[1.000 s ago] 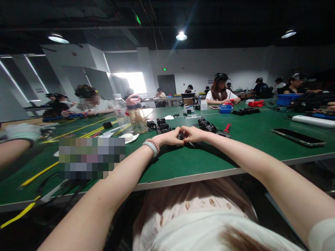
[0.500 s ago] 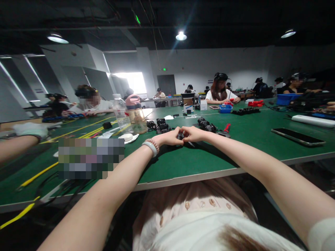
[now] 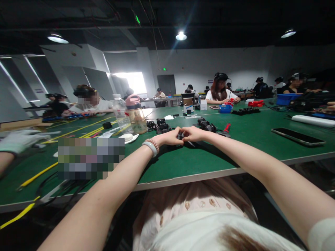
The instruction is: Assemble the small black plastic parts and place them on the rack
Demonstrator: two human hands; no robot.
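My left hand [image 3: 171,136] and my right hand [image 3: 193,134] meet over the green table [image 3: 172,164], fingers curled and pinched around a small black part [image 3: 180,135]. Its exact kind is hidden by the fingers. A thin dark piece [image 3: 190,143] sticks out below my right hand. Just beyond my left hand lie several black parts [image 3: 162,124] with thin prongs. More black rounded parts [image 3: 205,124] sit past my right hand, beside a red-handled tool [image 3: 227,129].
A pink-lidded bottle [image 3: 136,116] and a clear bottle [image 3: 120,113] stand left of my hands. At right lie a phone [image 3: 298,136] and a white bar [image 3: 314,120]. A blue bin [image 3: 225,108] is farther back. A co-worker's gloved hand [image 3: 21,141] reaches in at left.
My hands stay in nearly the same place on the black part. At the far left, the co-worker's gloved hand has shifted left and a little lower.
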